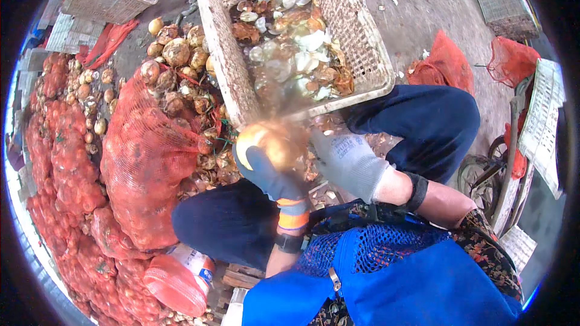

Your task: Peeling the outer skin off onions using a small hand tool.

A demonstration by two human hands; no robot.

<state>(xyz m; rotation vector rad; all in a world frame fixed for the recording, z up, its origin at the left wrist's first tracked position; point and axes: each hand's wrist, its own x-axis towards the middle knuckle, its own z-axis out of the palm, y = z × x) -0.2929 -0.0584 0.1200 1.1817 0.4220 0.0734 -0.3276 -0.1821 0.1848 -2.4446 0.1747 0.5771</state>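
A large yellow-brown onion [275, 145], blurred on its right side, is gripped by my left hand [269, 172] in a dark grey glove with an orange band at the cuff. Close to the onion's right side is my right hand [350, 160], in a light grey knit glove. Its fingers are smeared and partly hidden, so I cannot tell whether they hold anything. Just beyond both hands stands a dirty white plastic crate [371, 54], with peeled white onions [311, 51] and brown skins inside. A blur covers part of its near end.
Loose unpeeled onions [177, 52] lie left of the crate. A full red mesh sack [142, 157] stands beside my left knee, with several more sacks [69, 163] farther left. Empty-looking red mesh bags [444, 63] and a wheeled cart [513, 163] are to the right.
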